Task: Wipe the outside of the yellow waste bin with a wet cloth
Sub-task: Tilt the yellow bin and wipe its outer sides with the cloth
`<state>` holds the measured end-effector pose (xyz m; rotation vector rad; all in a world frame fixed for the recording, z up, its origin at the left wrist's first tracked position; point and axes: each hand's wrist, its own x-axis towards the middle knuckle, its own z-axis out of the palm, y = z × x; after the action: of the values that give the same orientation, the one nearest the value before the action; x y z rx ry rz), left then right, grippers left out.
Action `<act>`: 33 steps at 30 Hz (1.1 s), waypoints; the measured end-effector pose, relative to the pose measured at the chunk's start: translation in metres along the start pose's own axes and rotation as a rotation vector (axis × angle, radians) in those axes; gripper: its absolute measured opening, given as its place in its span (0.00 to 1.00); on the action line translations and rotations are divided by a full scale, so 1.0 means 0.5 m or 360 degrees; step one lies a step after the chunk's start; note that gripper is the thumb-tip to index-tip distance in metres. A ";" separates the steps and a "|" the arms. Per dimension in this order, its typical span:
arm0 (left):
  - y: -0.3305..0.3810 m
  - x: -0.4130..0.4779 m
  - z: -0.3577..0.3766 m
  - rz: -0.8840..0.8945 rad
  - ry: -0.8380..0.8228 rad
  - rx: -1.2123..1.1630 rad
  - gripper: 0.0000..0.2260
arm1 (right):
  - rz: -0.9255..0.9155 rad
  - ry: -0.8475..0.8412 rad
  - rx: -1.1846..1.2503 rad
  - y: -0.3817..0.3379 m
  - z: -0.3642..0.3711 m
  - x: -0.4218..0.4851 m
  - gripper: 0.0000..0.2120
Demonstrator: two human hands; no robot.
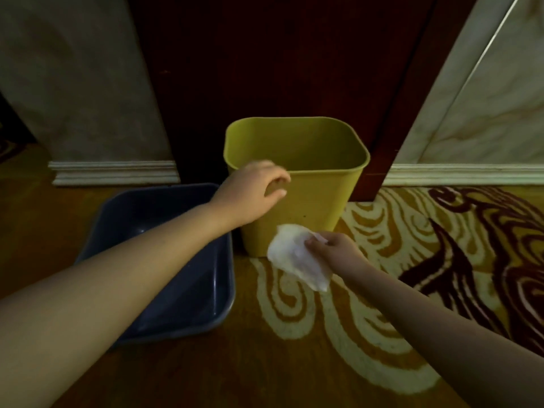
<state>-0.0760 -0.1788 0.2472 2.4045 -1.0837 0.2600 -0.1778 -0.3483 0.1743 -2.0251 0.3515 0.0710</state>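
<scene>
Two containers on patterned carpet (382,290): blue basin (176,290), then yellow waste bin (321,195) just beside it, upright against dark door. Left hand (253,192) loosely curled at near rim, apparently empty. Right hand (335,248) pinching white cloth (294,257) near lower front wall. Step: starting wipe, probably. Next: steady rim, press cloth flat.

Dim, warm indoor light. Dark reddish-brown wooden door (279,69) at centre back, set in a matching frame (412,98). Mottled grey-beige wall (79,75) to the left, pale marbled wall panel (485,113) to the right. White moulded skirting board (114,172) along the foot of both walls. Carpet (382,260) in gold with cream swirls and dark maroon streaks.
</scene>
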 end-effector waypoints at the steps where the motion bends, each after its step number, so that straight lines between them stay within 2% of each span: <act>1: 0.012 0.020 0.004 0.0060 0.0108 0.0069 0.14 | 0.0014 0.0037 0.0028 0.007 -0.010 -0.003 0.11; 3: 0.030 0.057 0.016 0.0087 0.0166 0.0214 0.18 | 0.0034 0.0138 0.0036 0.018 -0.026 -0.006 0.12; 5: 0.031 0.085 0.035 -0.0029 -0.0007 0.0313 0.22 | 0.0088 0.0230 0.0101 0.025 -0.033 -0.004 0.12; 7: 0.019 0.102 0.051 -0.0153 -0.0260 0.0328 0.19 | 0.0165 0.0311 0.0192 0.033 -0.034 0.001 0.12; 9: 0.007 0.109 0.063 -0.0190 -0.0358 0.0306 0.12 | 0.0239 0.0381 0.0216 0.041 -0.030 0.008 0.13; 15: 0.006 0.122 0.063 -0.0151 -0.0180 0.0317 0.17 | 0.0372 0.0723 0.0346 0.039 -0.028 0.011 0.14; 19: 0.035 0.149 0.031 -0.0252 0.0023 0.0298 0.16 | 0.0062 0.0967 0.0259 -0.001 -0.048 0.000 0.19; 21: 0.048 0.160 0.013 -0.0356 0.0032 0.0219 0.15 | -0.0129 0.1034 0.0127 -0.023 -0.054 -0.007 0.19; 25: 0.066 0.157 0.005 -0.0574 -0.0055 -0.0009 0.13 | -0.0437 0.1055 -0.0246 -0.054 -0.039 -0.016 0.14; 28: 0.076 0.163 0.007 -0.0771 -0.0080 -0.0292 0.09 | -0.0417 0.0951 -0.0677 -0.059 -0.013 -0.006 0.20; 33: 0.058 0.165 0.000 -0.1156 -0.0243 -0.0656 0.15 | -0.0555 0.0559 -0.0722 -0.031 0.010 0.018 0.31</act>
<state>-0.0425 -0.2489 0.2868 2.2755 -0.2232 -0.3625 -0.1643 -0.3394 0.1834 -2.5243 0.2044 -0.4643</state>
